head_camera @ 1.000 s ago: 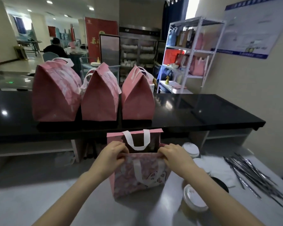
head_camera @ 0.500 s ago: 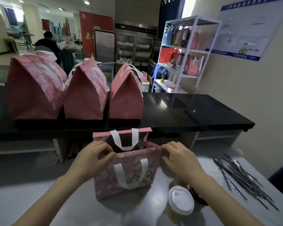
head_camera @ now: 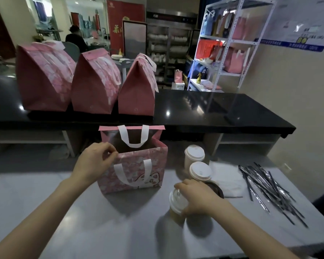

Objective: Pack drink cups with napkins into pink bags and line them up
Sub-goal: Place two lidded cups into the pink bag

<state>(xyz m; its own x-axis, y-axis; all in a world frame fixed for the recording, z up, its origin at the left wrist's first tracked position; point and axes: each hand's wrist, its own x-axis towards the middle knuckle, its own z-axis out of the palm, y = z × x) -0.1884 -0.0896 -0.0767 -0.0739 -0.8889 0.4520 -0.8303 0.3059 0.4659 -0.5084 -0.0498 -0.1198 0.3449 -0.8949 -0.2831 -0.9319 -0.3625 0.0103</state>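
Head view looks down on a pale grey worktable (head_camera: 82, 221) set below a glossy black counter (head_camera: 213, 107), with a white metal shelf rack (head_camera: 230, 42) against the wall. Three closed pink bags (head_camera: 99, 81) stand in a row on the counter. One open pink bag (head_camera: 137, 171) stands on the table; the left hand (head_camera: 95, 161) pinches its rim. Three lidded cups are beside it; the right hand (head_camera: 196, 197) grasps the nearest cup (head_camera: 177, 204). Napkins (head_camera: 226, 180) and dark wrapped straws (head_camera: 269, 187) lie further right.

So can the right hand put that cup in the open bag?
Probably yes. The right hand already grips the nearest cup, the left hand holds the open bag at its rim, and nothing lies between them.
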